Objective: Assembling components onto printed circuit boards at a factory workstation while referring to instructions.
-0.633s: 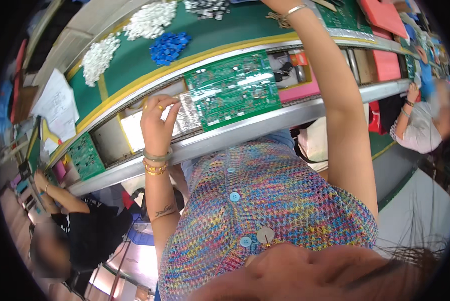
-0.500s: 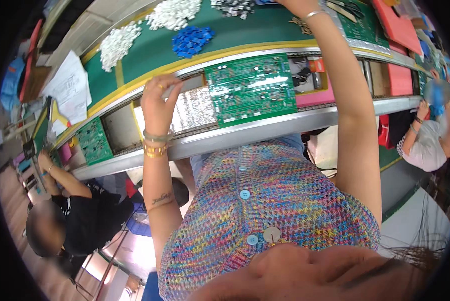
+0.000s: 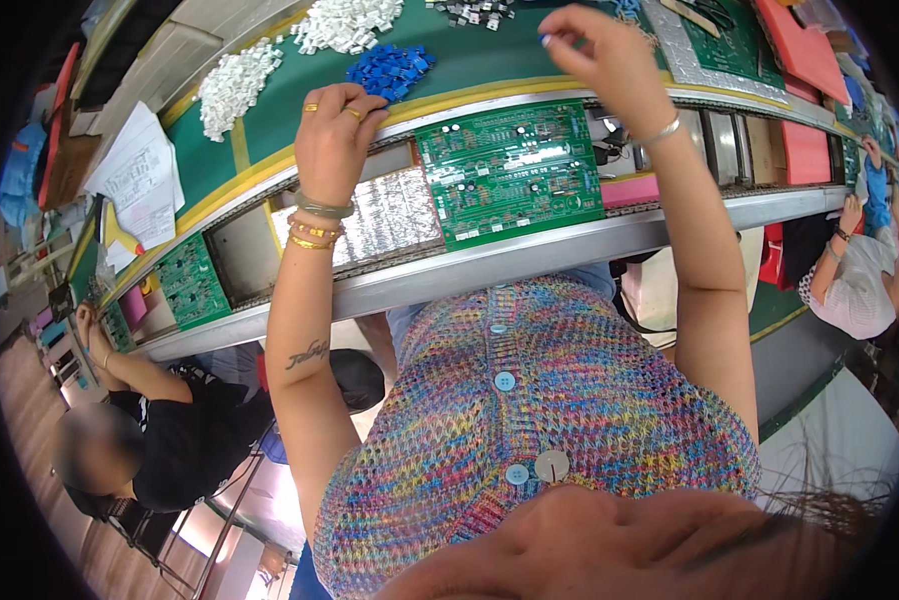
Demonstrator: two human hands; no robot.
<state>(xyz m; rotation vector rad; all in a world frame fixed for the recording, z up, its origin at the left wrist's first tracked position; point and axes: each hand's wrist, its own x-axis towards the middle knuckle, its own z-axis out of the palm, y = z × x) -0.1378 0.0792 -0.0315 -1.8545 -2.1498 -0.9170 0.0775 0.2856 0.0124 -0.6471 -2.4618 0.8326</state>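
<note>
My left hand is closed, thumb and forefinger together, just below the pile of blue connectors. Whatever its fingertips hold is hidden. My right hand hovers over the green bench top with its fingers bent into a pinch. A tiny blue piece shows at its fingertips, too small to identify surely. Below and between the hands, a green circuit board filled with small parts lies across the metal rails. Beside it on the left is a shiny silver sheet.
Piles of white connectors and dark parts lie along the bench. Another circuit board sits left on the rails. Papers lie at left, a pink-red tray at right. Co-workers sit at both sides.
My right hand has come back from the far edge toward the board. My left hand has moved up to the blue pile. The board appears slightly farther right.
</note>
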